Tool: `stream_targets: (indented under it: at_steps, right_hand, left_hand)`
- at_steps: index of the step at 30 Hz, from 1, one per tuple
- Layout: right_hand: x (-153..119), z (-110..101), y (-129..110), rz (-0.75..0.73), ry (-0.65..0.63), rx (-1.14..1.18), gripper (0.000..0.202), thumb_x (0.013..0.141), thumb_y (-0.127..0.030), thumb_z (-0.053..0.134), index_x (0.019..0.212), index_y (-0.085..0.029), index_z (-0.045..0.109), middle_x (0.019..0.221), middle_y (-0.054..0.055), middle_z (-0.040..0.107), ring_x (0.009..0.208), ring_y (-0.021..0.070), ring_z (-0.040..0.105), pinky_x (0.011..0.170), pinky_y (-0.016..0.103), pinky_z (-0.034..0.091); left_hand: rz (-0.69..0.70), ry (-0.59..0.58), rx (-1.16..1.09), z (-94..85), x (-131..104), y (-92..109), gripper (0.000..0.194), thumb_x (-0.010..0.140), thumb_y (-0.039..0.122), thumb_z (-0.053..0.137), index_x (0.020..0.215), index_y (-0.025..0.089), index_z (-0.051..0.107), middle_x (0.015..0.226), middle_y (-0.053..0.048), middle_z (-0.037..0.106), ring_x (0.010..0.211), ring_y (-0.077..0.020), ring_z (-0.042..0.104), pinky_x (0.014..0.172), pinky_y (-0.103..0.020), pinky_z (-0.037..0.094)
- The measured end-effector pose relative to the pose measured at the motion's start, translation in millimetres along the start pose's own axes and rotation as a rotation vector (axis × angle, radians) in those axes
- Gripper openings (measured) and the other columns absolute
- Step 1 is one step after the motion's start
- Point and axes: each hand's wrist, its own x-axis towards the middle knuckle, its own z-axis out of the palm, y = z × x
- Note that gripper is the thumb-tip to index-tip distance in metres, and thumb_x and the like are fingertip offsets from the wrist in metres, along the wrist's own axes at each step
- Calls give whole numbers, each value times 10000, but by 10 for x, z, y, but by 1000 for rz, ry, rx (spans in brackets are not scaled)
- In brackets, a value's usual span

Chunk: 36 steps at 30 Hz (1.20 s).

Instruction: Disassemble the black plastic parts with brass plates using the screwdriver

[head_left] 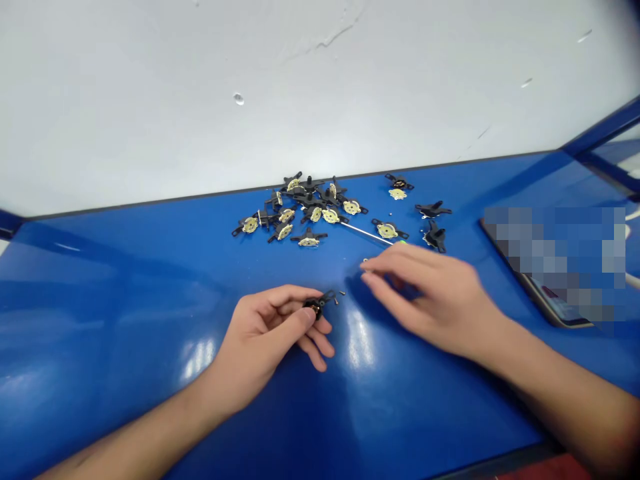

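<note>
Between the thumb and fingers of my left hand [280,327] is a small black part [314,307] with a thin arm pointing right. Tiny metal pieces [339,297] show near the tip of that arm. My right hand [425,293] hovers to the right, its thumb and index fingertips pinched close together; a tiny light piece [365,261] shows at the fingertips, too small to name. Beyond my right hand lies a screwdriver [367,233] with a thin metal shaft, its handle mostly hidden behind the hand.
Several black parts with brass-coloured discs [309,238] lie in a cluster at the back of the blue table [150,300]. More such parts [387,230] lie to the right. A phone or tablet [555,303], partly blurred out, rests at the right. A white wall [300,100] stands behind.
</note>
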Motion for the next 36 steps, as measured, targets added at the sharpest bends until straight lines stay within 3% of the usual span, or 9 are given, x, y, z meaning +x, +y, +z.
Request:
stream_targets:
  at_steps: [4, 8, 13, 17, 21, 25, 29, 32, 36]
  right_hand:
    - [41, -219, 169, 80, 141, -60, 84, 937, -210, 642, 977, -264, 693, 796, 28, 681, 641, 175, 600, 598, 348, 464]
    - [53, -259, 227, 100, 138, -104, 101, 951, -222, 616, 1004, -263, 692, 794, 39, 664, 638, 180, 595, 597, 355, 446]
    - [-7, -125, 152, 86, -57, -225, 194, 964, -289, 604, 1110, -203, 698, 995, 58, 735, 622, 166, 642, 553, 333, 470]
    - [-56, -35, 91, 42, -185, -405, 313, 1006, -268, 497, 1255, -169, 657, 1200, 101, 697, 729, 205, 706, 584, 341, 503]
    - [-53, -12, 69, 39, -251, -434, 335, 1006, -244, 448, 1257, -134, 642, 1205, 133, 652, 663, 190, 668, 602, 356, 513]
    - [-24, -59, 44, 90, -268, -237, 230, 989, -244, 502, 1142, -167, 656, 1076, 88, 665, 718, 177, 650, 629, 326, 506]
    - [13, -120, 3, 166, -271, 35, 76, 938, -239, 594, 965, -194, 649, 849, 17, 650, 624, 123, 570, 564, 270, 456]
    - [24, -135, -16, 221, -260, 203, 83, 936, -255, 615, 885, -214, 666, 766, -14, 640, 585, 96, 547, 553, 245, 453]
    - [8, -124, -77, 400, -221, 491, 86, 900, -303, 696, 873, -221, 699, 704, -17, 671, 549, 97, 572, 489, 225, 458]
  left_hand:
    - [3, 12, -6, 9, 4, 6, 125, 924, 168, 687, 1022, 103, 730, 753, -78, 776, 592, -216, 771, 519, -289, 634]
    - [2, 15, -18, 16, -4, 11, 105, 927, 163, 680, 1002, 106, 725, 745, -76, 776, 583, -210, 767, 514, -284, 632]
    - [12, 3, -13, 1, -4, -7, 113, 929, 176, 683, 1007, 105, 722, 748, -78, 776, 575, -207, 763, 515, -285, 632]
    - [15, 3, -6, -7, 21, -23, 118, 930, 175, 678, 1011, 101, 722, 746, -79, 776, 566, -207, 761, 512, -286, 631]
    - [14, -5, -8, -10, 19, -28, 120, 934, 175, 673, 1019, 104, 720, 747, -77, 775, 567, -206, 762, 514, -285, 629]
    - [13, -14, -8, -18, 0, -32, 124, 935, 181, 676, 1026, 108, 720, 755, -78, 776, 576, -209, 764, 518, -292, 631]
    - [10, -19, -9, -21, 7, -30, 128, 941, 192, 674, 1024, 106, 721, 751, -79, 774, 575, -207, 762, 518, -290, 629]
    - [6, -24, -15, -13, 13, -23, 137, 937, 192, 682, 1032, 101, 719, 754, -81, 774, 579, -204, 762, 520, -283, 630]
    - [-1, -34, -22, -2, 9, -22, 145, 932, 196, 696, 1035, 97, 720, 767, -85, 776, 599, -199, 767, 534, -276, 636]
